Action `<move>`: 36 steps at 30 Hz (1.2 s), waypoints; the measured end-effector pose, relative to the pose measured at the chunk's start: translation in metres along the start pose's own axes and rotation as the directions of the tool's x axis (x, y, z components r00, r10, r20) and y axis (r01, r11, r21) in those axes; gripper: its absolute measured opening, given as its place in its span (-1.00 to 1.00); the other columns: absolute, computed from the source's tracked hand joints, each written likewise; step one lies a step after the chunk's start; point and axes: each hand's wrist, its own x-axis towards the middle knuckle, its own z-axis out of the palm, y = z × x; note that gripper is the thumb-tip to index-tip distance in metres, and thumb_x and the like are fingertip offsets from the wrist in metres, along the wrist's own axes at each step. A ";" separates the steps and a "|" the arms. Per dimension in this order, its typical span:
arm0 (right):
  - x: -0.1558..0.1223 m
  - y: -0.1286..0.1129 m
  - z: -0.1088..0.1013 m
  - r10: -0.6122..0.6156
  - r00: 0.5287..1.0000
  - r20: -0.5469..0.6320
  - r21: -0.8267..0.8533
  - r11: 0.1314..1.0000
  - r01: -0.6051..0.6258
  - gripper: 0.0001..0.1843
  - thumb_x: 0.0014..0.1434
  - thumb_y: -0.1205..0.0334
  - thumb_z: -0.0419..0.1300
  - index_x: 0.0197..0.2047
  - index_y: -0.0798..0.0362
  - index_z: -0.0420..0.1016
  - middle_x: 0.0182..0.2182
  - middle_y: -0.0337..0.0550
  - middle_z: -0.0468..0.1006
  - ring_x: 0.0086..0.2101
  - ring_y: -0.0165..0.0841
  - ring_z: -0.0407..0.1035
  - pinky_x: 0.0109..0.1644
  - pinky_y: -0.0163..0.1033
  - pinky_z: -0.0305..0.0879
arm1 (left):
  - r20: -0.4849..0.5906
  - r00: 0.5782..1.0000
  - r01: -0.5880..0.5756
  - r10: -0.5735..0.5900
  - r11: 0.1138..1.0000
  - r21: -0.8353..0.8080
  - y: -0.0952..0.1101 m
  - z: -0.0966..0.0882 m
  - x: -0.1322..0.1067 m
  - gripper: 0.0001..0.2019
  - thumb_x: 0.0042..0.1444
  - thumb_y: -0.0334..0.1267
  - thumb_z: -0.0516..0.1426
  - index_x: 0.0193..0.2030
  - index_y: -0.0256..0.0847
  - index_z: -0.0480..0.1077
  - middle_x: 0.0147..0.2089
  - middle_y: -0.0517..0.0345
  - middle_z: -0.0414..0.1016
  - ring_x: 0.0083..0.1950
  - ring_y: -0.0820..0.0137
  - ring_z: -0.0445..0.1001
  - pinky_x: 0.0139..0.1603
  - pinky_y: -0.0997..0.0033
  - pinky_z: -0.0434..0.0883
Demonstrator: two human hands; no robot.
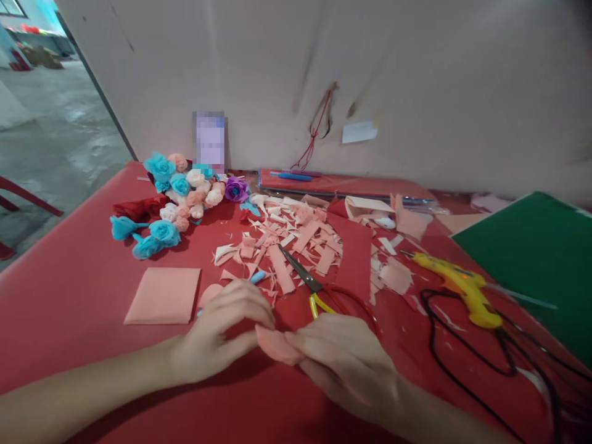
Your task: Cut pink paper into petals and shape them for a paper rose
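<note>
Left hand: my left hand (217,336) sits low at the centre of the tabletop (69,296), its fingers (252,302) curled narrow, the tips pinching the left edge of the pink paper piece (275,344).
Right hand: my right hand (346,364) holds the same piece from the other side, thumb and forefinger closed on its right end.
Paper piece: small, rounded, salmon pink, held just above the red cover between the two hands; its long axis runs roughly left to right, from one set of fingertips to the other.
Nearer hand: both touch it; more of it lies against my right hand.
Scissors: the scissors (319,290) lie just beyond my right hand, yellow and red handles toward me, blades pointing away and to the left into the scraps.
Scraps: a heap of pink paper scraps (296,240) spreads behind the scissors.
Pink square: a flat pink paper square (163,296) lies beside and beyond my left hand.
Flowers: finished paper flowers (180,197), blue, pink, white and one purple, are piled at the far left.
Glue gun: a yellow glue gun (462,287) with a black cord rests well to the right, near a green sheet (541,259).
Writing: I can read no brand or label; one patch by the wall is blurred.
</note>
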 end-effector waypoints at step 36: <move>0.010 -0.016 -0.002 0.282 0.956 -0.086 0.164 0.950 -0.265 -0.91 -0.04 0.31 0.22 -0.47 0.08 0.35 -0.56 -0.27 0.45 -0.55 -0.45 0.32 -0.51 -0.38 0.18 | 0.121 0.990 -0.088 0.068 0.981 0.172 0.024 -0.002 0.001 -0.83 0.04 -0.53 0.03 -0.22 -0.26 0.27 -0.29 0.11 0.42 -0.19 0.42 0.34 0.06 0.22 0.18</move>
